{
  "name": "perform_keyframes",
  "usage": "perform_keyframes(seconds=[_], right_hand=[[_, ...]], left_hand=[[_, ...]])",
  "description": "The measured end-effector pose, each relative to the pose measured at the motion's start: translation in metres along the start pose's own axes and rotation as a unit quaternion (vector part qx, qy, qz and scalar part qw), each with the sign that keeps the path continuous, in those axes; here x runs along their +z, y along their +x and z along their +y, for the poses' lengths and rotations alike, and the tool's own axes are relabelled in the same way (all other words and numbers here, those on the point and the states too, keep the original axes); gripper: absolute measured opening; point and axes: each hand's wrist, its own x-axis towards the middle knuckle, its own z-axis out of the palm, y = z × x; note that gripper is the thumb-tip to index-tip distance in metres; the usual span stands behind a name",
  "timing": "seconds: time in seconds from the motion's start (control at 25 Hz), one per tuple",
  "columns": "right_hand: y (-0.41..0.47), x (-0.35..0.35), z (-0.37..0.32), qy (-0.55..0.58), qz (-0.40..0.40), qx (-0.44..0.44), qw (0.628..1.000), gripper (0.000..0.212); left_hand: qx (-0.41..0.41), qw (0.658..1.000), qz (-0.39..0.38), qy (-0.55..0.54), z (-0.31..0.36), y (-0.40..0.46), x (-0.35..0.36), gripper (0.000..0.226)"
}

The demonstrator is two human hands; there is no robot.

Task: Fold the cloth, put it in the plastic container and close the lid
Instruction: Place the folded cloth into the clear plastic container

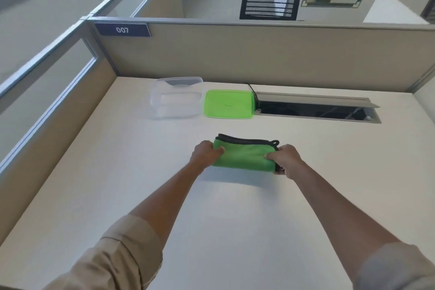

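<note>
as both hands (244, 160) pinch it, cloth (244, 155) lies folded.

Green cloth (244, 154), black trim; green lid (228, 104); clear container (176, 97).

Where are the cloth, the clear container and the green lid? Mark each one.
cloth (244, 155): head view, middle of its green folded face.
clear container (177, 99): head view, inside of the open tub.
green lid (228, 104): head view, centre of its flat top.
</note>
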Motion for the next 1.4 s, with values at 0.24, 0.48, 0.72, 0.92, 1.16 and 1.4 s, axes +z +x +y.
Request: perform_keyframes(seconds=[0.24, 0.48, 0.72, 0.92, 1.16, 1.4], right_hand=[[0.015, 0.072, -0.103, -0.025, -0.023, -0.094, 0.995, 0.025], [0.037, 0.142, -0.195, -0.046, -0.017, -0.157, 0.986, 0.017], [0.075, 0.195, -0.256, -0.085, 0.008, -0.199, 0.976, 0.021], [0.110, 0.221, -0.268, -0.143, 0.044, -0.233, 0.961, 0.026], [0.135, 0.234, -0.260, -0.337, 0.100, -0.349, 0.869, 0.039], [0.146, 0.244, -0.253, -0.519, 0.115, -0.425, 0.733, 0.035]], left_hand=[[0.012, 0.997, 0.074, -0.002, -0.009, 0.047, -0.112, 0.030], [0.008, 0.991, 0.134, 0.014, -0.013, 0.109, -0.205, 0.033], [-0.015, 0.986, 0.167, 0.022, -0.013, 0.172, -0.256, 0.034], [-0.038, 0.982, 0.182, 0.021, -0.028, 0.213, -0.258, 0.039], [0.039, 0.959, 0.235, 0.157, -0.035, 0.231, -0.236, 0.041], [0.115, 0.900, 0.247, 0.340, -0.032, 0.232, -0.224, 0.037]])
